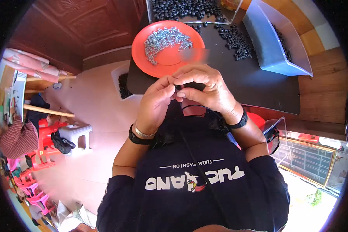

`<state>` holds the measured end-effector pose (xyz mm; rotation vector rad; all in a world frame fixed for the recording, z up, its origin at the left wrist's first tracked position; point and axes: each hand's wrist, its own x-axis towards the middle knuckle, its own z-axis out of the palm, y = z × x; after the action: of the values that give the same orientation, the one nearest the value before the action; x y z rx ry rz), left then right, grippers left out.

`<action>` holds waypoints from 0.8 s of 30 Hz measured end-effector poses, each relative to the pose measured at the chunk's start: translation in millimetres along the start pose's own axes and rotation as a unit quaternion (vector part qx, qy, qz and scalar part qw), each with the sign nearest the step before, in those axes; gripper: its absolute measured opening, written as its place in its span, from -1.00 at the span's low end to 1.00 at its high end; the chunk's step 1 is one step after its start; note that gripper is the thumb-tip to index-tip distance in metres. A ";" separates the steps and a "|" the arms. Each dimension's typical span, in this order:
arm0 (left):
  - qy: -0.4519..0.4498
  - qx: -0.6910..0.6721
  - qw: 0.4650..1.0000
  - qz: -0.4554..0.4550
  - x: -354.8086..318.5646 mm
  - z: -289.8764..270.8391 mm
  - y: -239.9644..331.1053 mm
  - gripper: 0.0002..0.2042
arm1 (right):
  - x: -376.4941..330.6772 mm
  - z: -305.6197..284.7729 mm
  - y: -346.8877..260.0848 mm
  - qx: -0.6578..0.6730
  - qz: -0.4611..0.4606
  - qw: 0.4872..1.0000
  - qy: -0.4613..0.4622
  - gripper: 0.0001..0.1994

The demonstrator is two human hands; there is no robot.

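Observation:
My two hands meet just in front of the table's near edge, fingertips together. Between the fingertips shows a small dark piece [178,88], mostly covered, its kind too small to tell. My left hand [155,101] pinches it with thumb and forefinger. My right hand [210,88] is curled in a pinch at the same spot, thumb and forefinger tips close to the piece; what it grips is hidden. Just beyond the hands, an orange-red plate [143,65] overhangs the table edge. Many small silver metal pieces [166,40] lie heaped on it.
On the dark table [266,87], loose black parts [236,42] lie right of the plate. A clear bin [189,23] of black rounded parts stands behind; a blue-grey bin [263,42] stands right. A pale floor bin [118,79] holds black parts. At left, a person [19,133] sits near stools.

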<state>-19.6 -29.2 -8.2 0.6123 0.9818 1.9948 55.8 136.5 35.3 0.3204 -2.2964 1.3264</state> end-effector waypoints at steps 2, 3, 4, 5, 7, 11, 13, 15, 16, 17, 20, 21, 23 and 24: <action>0.008 -0.004 1.000 -0.008 -4.4 -11.9 7.6 -0.70 | 13.5 -3.9 0.7 0.025 0.026 0.999 -0.037 -0.77; 0.020 -0.004 1.000 0.002 -6.5 -20.7 11.6 -0.70 | 18.9 -7.0 8.6 -0.024 0.040 0.999 -0.015 -0.81; 0.031 -0.003 0.999 0.009 -8.4 -27.8 14.8 -0.70 | 25.8 -11.3 10.4 -0.041 0.117 0.992 0.009 -0.84; 0.049 -0.008 0.999 0.016 -10.8 -34.7 18.3 -0.72 | 35.0 -17.4 15.0 -0.134 0.119 0.984 -0.003 -0.85; 0.048 -0.034 0.998 0.003 -14.9 -48.9 24.8 -0.74 | 46.3 -29.5 29.4 -0.292 0.114 0.949 -0.026 -0.85; 0.037 -0.100 0.993 -0.041 -11.5 -64.6 34.6 -0.79 | 51.9 -23.0 49.4 -0.472 0.073 0.877 -0.052 -0.84; 0.042 -0.097 0.993 -0.047 -8.5 -70.9 39.1 -0.79 | 56.9 -15.6 52.9 -0.514 0.106 0.847 -0.087 -0.85; 0.049 -0.092 0.993 -0.051 -3.7 -75.4 44.3 -0.80 | 59.5 -11.9 52.4 -0.500 0.101 0.855 -0.092 -0.86; 0.071 -0.075 0.994 -0.039 -2.0 -77.0 46.3 -0.80 | 60.0 -10.2 51.9 -0.485 0.092 0.863 -0.107 -0.87; 0.093 -0.059 0.994 -0.025 -0.2 -78.2 48.2 -0.79 | 60.5 -8.9 50.4 -0.484 0.094 0.864 -0.101 -0.87; 0.101 -0.037 0.994 -0.005 5.6 -76.3 49.3 -0.79 | 60.0 -6.4 48.6 -0.403 0.103 0.900 -0.131 -0.88; 0.099 -0.034 0.994 -0.006 6.0 -75.6 48.6 -0.79 | 59.5 -6.0 50.5 -0.397 0.097 0.905 -0.122 -0.89; 0.091 -0.029 0.995 0.001 7.0 -74.0 45.4 -0.78 | 61.0 -9.0 54.0 -0.391 0.088 0.909 -0.113 -0.90; 0.092 -0.028 0.995 0.002 8.6 -73.7 44.5 -0.78 | 63.1 -12.7 54.6 -0.368 0.117 0.914 -0.122 -0.90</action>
<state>-96.0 -69.3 -14.2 0.4047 1.0302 2.1032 -18.2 177.0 31.3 -0.0536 -2.9131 0.4344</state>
